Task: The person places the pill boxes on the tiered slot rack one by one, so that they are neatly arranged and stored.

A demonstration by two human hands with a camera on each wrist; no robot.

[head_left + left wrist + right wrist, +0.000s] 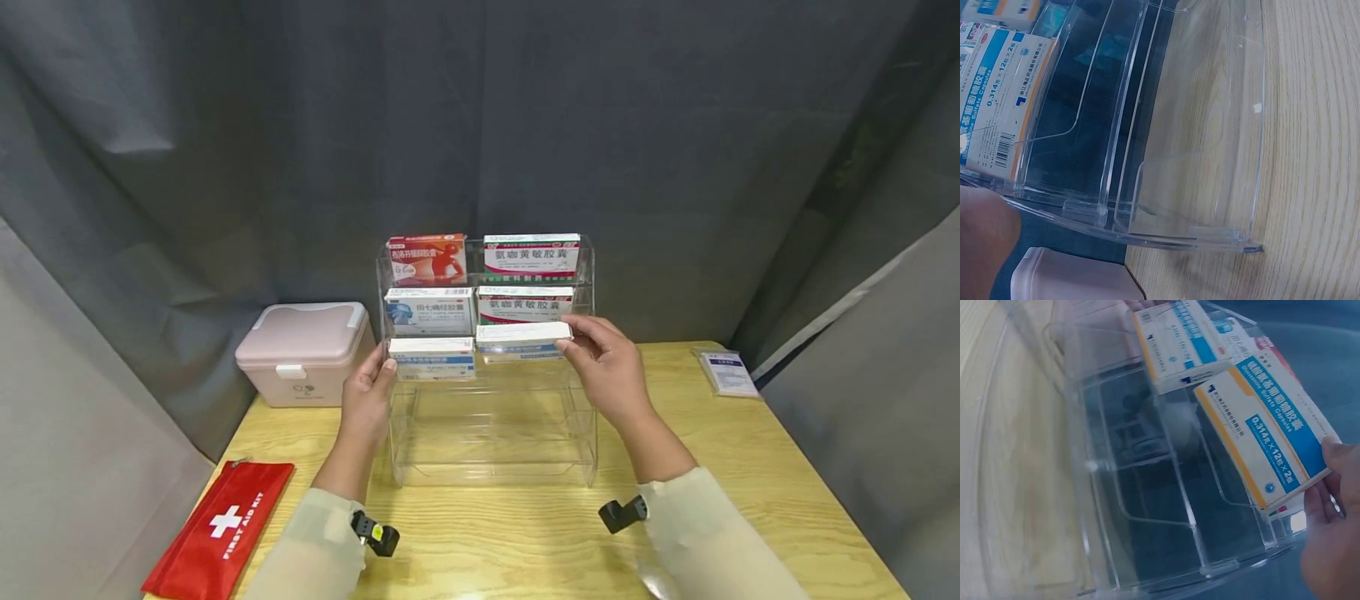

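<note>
A clear acrylic rack (491, 475) stands on the table with medicine boxes in its upper tiers. My right hand (611, 367) pinches the right end of a white, blue and orange medicine box (1266, 431), at the right of the third tier. In the right wrist view this box is tilted, with my thumb on its front. A matching medicine box (432, 360) sits in the left of that tier. My left hand (367, 396) grips the rack's left side, its thumb beside that box's end; its other fingers are partly hidden.
Higher up stand a red box (427, 260), a blue-and-white box (430, 312) and two green-and-red boxes (531, 257). A pink lidded case (303, 354) and a red first aid pouch (221, 529) lie left. A small white packet (727, 373) lies right.
</note>
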